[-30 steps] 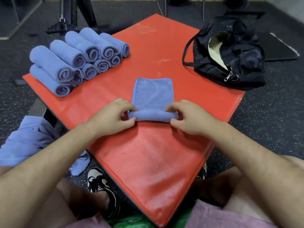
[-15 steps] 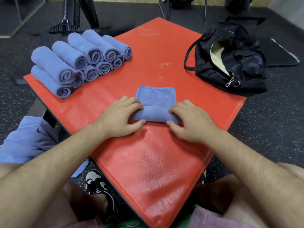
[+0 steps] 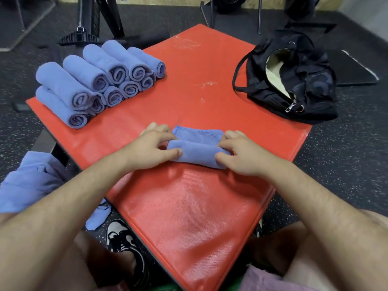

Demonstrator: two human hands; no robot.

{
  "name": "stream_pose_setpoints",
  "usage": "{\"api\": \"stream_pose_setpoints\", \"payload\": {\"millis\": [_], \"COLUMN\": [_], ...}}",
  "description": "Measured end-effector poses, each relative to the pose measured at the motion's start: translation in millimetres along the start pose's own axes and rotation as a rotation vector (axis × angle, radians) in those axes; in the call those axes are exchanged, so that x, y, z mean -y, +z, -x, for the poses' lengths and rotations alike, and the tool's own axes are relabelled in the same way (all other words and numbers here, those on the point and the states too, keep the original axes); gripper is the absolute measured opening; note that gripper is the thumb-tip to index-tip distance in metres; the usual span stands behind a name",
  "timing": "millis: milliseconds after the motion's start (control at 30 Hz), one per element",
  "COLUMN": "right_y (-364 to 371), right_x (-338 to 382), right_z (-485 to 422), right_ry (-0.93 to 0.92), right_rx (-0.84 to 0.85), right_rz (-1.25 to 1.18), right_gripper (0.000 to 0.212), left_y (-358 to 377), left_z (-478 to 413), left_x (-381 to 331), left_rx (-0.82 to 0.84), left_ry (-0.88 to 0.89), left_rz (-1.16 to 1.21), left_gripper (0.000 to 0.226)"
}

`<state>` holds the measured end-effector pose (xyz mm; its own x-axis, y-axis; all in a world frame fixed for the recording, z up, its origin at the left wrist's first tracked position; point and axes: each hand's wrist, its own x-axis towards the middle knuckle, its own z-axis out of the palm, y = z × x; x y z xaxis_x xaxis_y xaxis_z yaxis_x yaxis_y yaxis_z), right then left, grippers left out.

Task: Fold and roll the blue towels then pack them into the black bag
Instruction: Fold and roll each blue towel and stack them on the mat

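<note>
Speckled dark rubber floor [image 3: 346, 164] all round; on it a red mesh-textured bench [image 3: 189, 217] carries everything. Mid-bench lies the blue microfibre towel [image 3: 197, 154], mostly rolled, w/ a short flat tail on its far side. Left hand [image 3: 151, 149] grips the roll's left end, fingers curled over the top, thumb on the near side. Right hand [image 3: 241, 157] does the same at the right end.

Handling, as I judge it: soft, light, limp cloth w/ no stiffness, so the roll will prob. slacken or telescope if only one end is held. Best hold = both ends at once, fingers over the top, even pressure. Once rolled, wrap round the middle w/ the loose edge underneath.

Stack of rolled blue towels [image 3: 98, 80] sits far left, well apart. Black fabric bag [image 3: 294, 80] is far right, unzipped, pale lining showing. Can't tell what's inside the bag, nor the roll count at the stack's back. Heap of loose blue towels [image 3: 27, 179] low left is cut off by frame edge + forearm.
</note>
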<state>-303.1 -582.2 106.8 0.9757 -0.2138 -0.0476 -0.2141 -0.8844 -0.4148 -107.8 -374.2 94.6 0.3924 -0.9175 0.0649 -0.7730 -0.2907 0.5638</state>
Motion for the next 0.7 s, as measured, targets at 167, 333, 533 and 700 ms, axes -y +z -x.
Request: {"api": "stream_pose_setpoints", "payload": {"millis": [167, 333, 533, 700], "right_y": [-1, -2, -9, -5], "right_x": [8, 6, 9, 9], "right_z": [0, -1, -3, 1], "right_ry": [-0.07, -0.019, -0.033, 0.024], "right_rx": [-0.295, -0.086, -0.026, 0.09], "right_rz": [0.083, 0.32, 0.124, 0.002], "right_gripper": [0.011, 0.064, 0.032, 0.038], "left_y": [4, 6, -8, -9], "left_z": [-8, -11, -18, -17], "left_x": [-6, 1, -2, -2], "left_rx": [-0.237, -0.126, 0.072, 0.253], "left_ry": [0.178, 0.246, 0.162, 0.033], "left_rz": [-0.242, -0.493, -0.275, -0.079], "left_gripper": [0.019, 0.053, 0.052, 0.039]}}
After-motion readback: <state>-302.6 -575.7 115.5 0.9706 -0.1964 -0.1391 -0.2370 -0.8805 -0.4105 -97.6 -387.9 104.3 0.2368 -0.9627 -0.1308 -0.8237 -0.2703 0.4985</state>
